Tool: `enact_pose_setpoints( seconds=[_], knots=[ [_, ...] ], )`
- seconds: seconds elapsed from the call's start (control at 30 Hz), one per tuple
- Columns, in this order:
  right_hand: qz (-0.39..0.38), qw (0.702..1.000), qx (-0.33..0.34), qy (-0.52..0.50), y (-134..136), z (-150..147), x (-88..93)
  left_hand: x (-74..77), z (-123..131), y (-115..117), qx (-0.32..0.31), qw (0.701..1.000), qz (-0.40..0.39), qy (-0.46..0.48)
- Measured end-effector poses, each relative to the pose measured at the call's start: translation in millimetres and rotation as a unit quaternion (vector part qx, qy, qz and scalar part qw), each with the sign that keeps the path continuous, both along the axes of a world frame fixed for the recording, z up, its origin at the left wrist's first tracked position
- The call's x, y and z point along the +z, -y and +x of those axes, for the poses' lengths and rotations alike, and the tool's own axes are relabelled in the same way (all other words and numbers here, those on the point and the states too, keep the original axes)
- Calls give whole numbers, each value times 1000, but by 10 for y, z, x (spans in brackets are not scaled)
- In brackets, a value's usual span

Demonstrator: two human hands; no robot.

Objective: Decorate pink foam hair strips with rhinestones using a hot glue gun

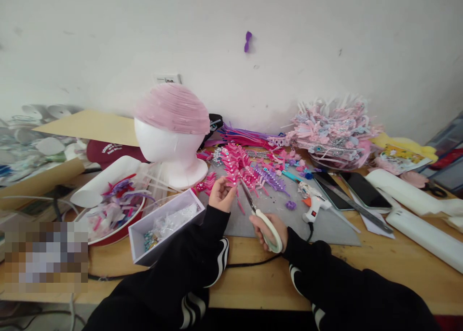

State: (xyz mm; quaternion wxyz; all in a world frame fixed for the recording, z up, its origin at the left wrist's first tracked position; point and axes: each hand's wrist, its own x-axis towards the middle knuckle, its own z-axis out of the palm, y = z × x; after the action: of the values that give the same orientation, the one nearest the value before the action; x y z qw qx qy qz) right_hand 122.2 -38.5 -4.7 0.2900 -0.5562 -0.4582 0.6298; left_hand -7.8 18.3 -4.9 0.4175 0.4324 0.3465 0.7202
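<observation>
Stretching across the lower frame, a wooden table (249,292) carries a grey mat (336,230) at centre, below a pale wall (325,41) with a purple bow-shaped piece (247,42) at upper centre. Mid-frame over the mat, the left hand's (222,194) fingertips pinch a pink beaded piece (234,169), and the right hand (270,228) is wrapped around white-handled scissors (259,215). A white mannequin head (170,152) stands left of centre.

Soft light casts faint shadows; edges look stretched, the lower left pixelated.
</observation>
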Motion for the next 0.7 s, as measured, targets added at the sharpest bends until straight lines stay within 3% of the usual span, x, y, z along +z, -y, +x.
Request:
enact_pose_setpoints(
  seconds=[0.1,0.27,0.7],
  knots=[
    [-22,999,-5,-36,8,-16,53,-2,-20,-10,10,1000,-7,-3],
    [-15,997,62,-39,47,-19,74,-4,-30,8,-15,999,-1,-42],
    [8,999,46,-17,24,7,57,-76,31,9,-30,997,-3,-69]
  ],
)
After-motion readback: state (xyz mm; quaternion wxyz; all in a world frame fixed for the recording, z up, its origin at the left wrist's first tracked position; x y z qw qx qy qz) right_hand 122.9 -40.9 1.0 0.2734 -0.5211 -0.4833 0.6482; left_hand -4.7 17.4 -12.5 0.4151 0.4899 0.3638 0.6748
